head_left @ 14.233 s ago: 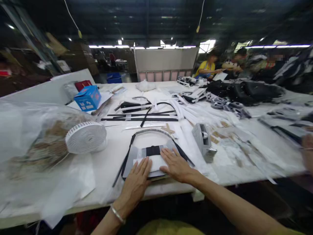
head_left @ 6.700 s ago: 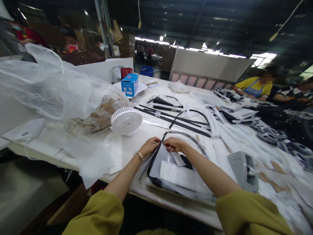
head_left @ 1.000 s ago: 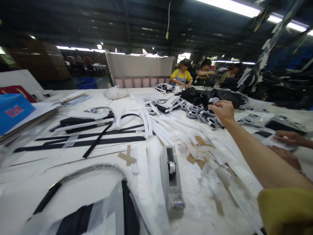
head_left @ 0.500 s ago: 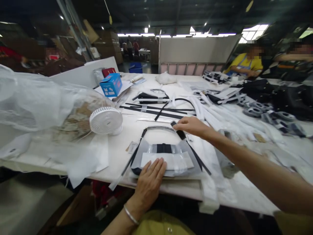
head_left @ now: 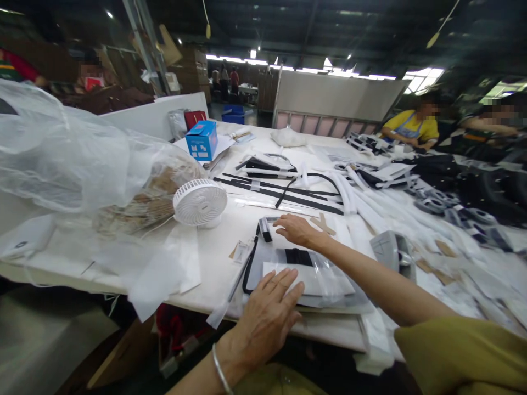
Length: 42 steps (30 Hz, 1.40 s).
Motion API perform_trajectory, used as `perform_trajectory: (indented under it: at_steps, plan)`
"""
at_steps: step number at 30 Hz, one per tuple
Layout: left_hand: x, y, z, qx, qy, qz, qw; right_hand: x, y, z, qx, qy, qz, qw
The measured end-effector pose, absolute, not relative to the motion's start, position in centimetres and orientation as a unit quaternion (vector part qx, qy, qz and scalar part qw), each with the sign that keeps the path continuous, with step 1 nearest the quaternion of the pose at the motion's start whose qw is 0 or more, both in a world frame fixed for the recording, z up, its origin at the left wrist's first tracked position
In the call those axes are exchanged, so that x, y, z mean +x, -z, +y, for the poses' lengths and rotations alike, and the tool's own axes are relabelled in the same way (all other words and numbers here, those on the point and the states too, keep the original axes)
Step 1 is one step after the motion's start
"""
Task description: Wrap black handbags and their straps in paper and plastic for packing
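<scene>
1. Nearby, the left hand (head_left: 269,304) has its fingers spread over the lower edge of the wrapped bag (head_left: 298,257); whether they press on it is unclear.
2. Flat at the near edge of the white table (head_left: 224,241), that bag carries a white sheet (head_left: 325,280) across its front.
3. Just beyond, the right hand (head_left: 302,231) has moved left since half a second ago; its fingers are half bent, and I cannot tell whether they pinch anything.
4. A small black piece (head_left: 264,229), then by the bag's upper right, now stands near its upper left, just beside those fingertips. I judge that attention has passed to that corner.
5. Farther off, the black straps (head_left: 307,203) lie as before.
</scene>
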<state>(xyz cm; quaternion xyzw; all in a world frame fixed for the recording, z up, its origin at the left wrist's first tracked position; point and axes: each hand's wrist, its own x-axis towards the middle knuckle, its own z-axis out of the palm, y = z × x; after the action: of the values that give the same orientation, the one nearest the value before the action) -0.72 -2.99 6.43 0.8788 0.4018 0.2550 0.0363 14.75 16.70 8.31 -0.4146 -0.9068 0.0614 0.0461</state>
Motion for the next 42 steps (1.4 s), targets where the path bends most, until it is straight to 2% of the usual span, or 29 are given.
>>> perform_trajectory:
  at_steps: [3, 5, 9, 15, 17, 21, 23, 29, 37, 42]
  plan:
    - [-3.4, -7.9, -0.9, 0.859, -0.282, 0.424, 0.045, 12.9, -7.8, 17.0, -0.404, -0.055, -0.901, 0.150]
    - [-5.1, -7.9, 0.8, 0.843, -0.292, 0.448, 0.053, 11.6, -7.6, 17.1, -0.360, -0.048, -0.914, 0.178]
    - [-7.9, -7.0, 4.4, 0.801, -0.283, 0.515, 0.114, 10.4, -7.2, 17.2, -0.360, -0.044, -0.927, 0.091]
    - [-9.3, -5.2, 11.3, 0.724, -0.205, 0.616, 0.232, 14.7, -8.1, 17.9, -0.605, -0.031, -0.796, -0.014]
    - [-8.8, -4.4, 14.0, 0.711, -0.192, 0.628, 0.252, 15.8, -8.2, 18.3, -0.635, -0.058, -0.770, 0.000]
    - [-6.9, -2.9, 18.1, 0.701, -0.171, 0.635, 0.276, 14.5, -7.5, 19.1, -0.587, -0.146, -0.790, 0.096]
    - [-6.1, -2.4, 19.1, 0.692, -0.168, 0.641, 0.285, 12.9, -6.6, 19.6, -0.571, -0.170, -0.797, 0.100]
    - [-5.3, -1.4, 19.2, 0.629, -0.251, 0.658, 0.329, 10.2, -4.7, 20.8, -0.588, -0.180, -0.780, 0.119]
    - [-5.4, -0.6, 18.3, 0.500, -0.407, 0.554, 0.527, 8.8, -4.7, 19.9, -0.608, -0.182, -0.752, 0.177]
    - [-6.0, -0.5, 18.2, 0.450, -0.445, 0.499, 0.592, 8.1, -5.0, 19.6, -0.614, -0.185, -0.737, 0.215]
